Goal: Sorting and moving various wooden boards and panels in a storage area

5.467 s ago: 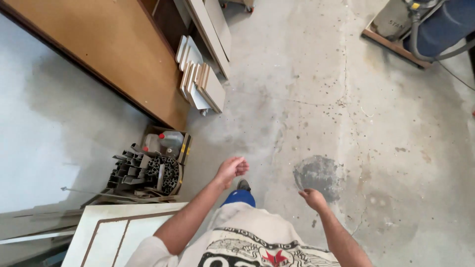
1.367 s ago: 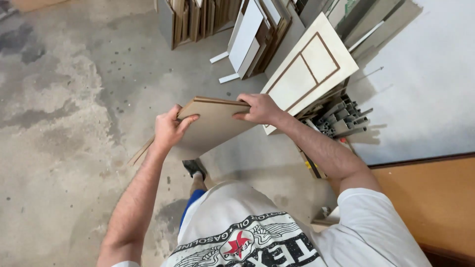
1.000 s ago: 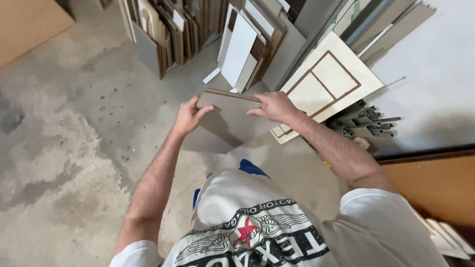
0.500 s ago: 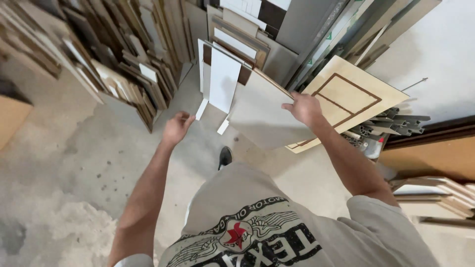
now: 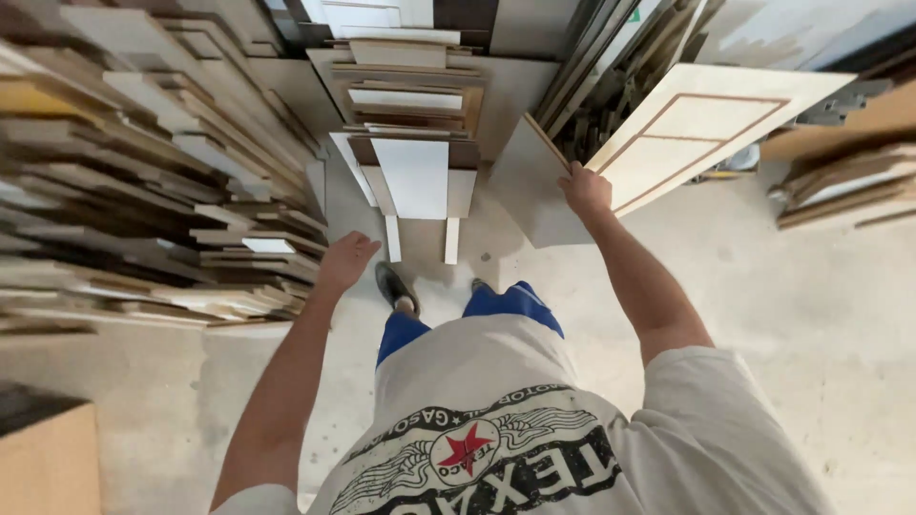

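View from above of a person standing on a concrete floor (image 5: 811, 315) among stored boards. The right hand (image 5: 585, 191) grips the upper edge of a pale grey panel (image 5: 530, 191), fingers curled over the edge with the thumb on the near face. The panel stands on edge, tilted, its lower corner at or close to the floor (contact cannot be told), just in front of a cream door panel with a brown inlaid frame (image 5: 697, 129) that leans against the offcuts behind. The left hand (image 5: 345, 259) is free, holding nothing; its fingers are loosely curled and close together, hovering over the floor near the stacked boards (image 5: 143, 219) on the left. Straight ahead, white and brown boards (image 5: 412, 143) stand upright in a row, with two narrow white strips reaching the floor beneath them. One dark shoe (image 5: 393, 286) shows below the left hand, above blue trousers (image 5: 506, 303). More flat boards (image 5: 844, 176) lie stacked at the right edge.
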